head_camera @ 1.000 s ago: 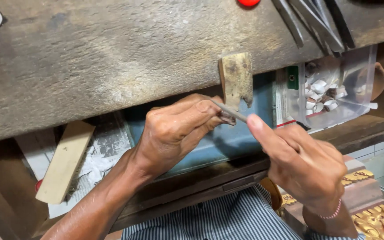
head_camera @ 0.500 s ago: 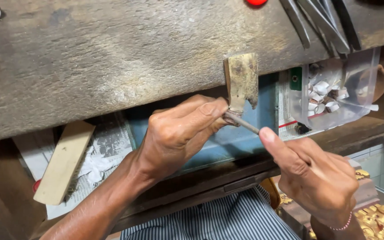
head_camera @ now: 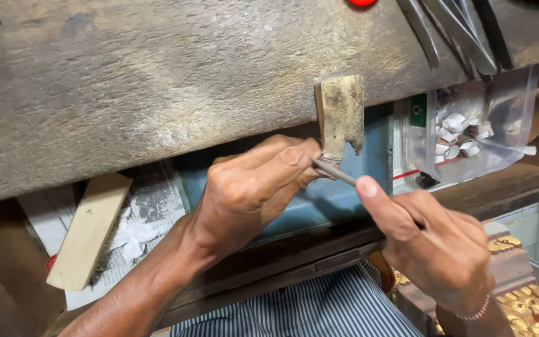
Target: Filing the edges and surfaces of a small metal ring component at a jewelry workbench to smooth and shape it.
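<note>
1. The left hand (head_camera: 251, 187) pinches a small ring (head_camera: 327, 163) between thumb and fingertips and presses it against the lower end of the wooden peg (head_camera: 340, 112) that sticks out from the edge of the bench (head_camera: 157, 93).
2. The right hand (head_camera: 435, 246) is clenched around a thin file (head_camera: 335, 171), forefinger stretched along its shaft; the file's tip touches the ring.
3. The ring sits just under the peg, between the two hands, mostly hidden by the left fingertips.
4. A clear bag (head_camera: 475, 131) of small white pieces lies in the recess to the right of the peg.
5. Metal tools (head_camera: 456, 31) lie on the bench top above the bag.
6. A wooden block (head_camera: 88, 231) rests on newspaper (head_camera: 151, 212) to the left.
7. Gold ornaments (head_camera: 531, 299) lie at lower right.
</note>
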